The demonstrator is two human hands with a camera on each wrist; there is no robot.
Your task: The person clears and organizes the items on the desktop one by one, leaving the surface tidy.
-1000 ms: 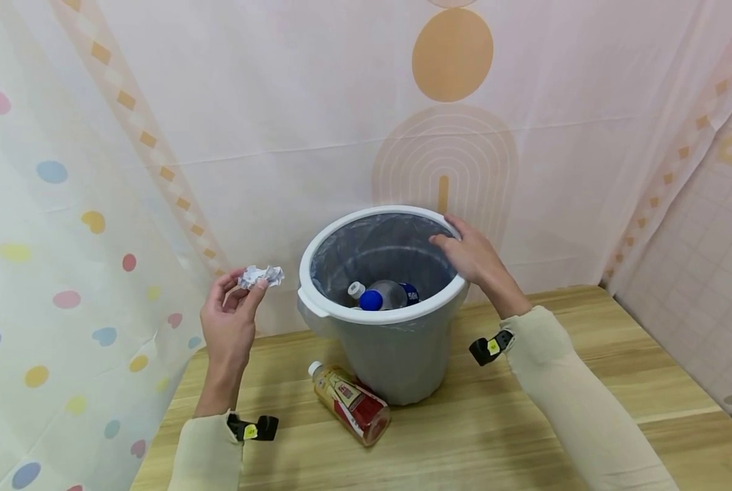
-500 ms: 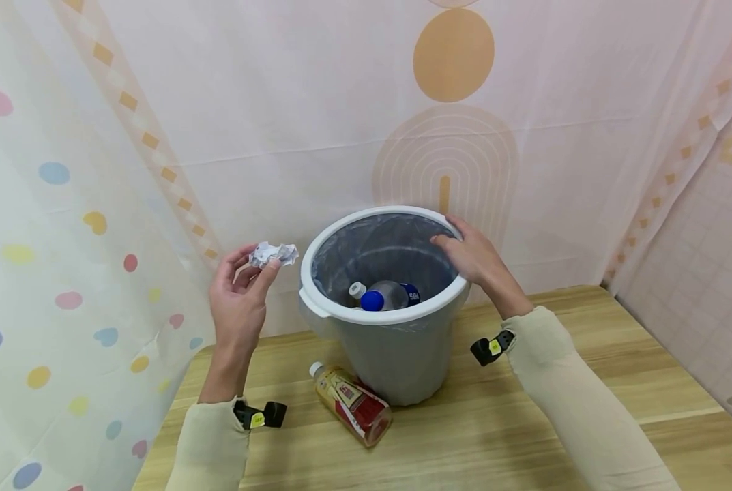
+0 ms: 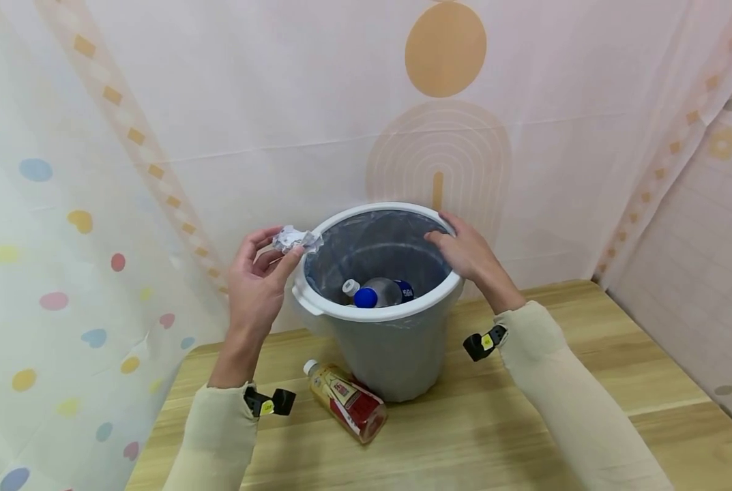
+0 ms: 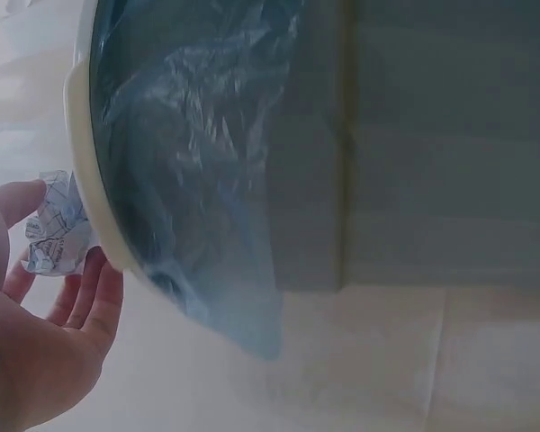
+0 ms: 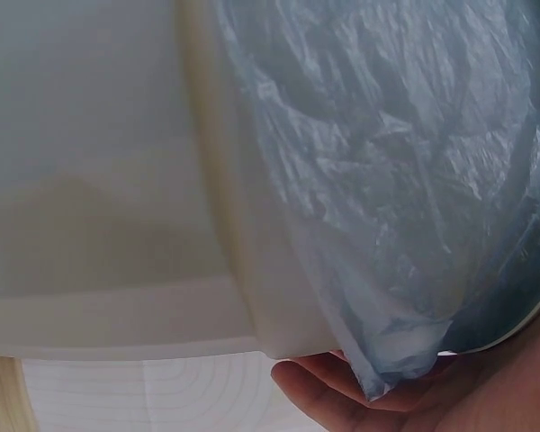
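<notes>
Bin on table, against rear curtain. Bottles inside bin. One bottle lying on table, front-left of bin. Left hand with paper wad at left rim; right hand on right rim.

At frame centre, the left hand pinches a crumpled paper ball beside the bin. The right hand grips its rim.
</notes>
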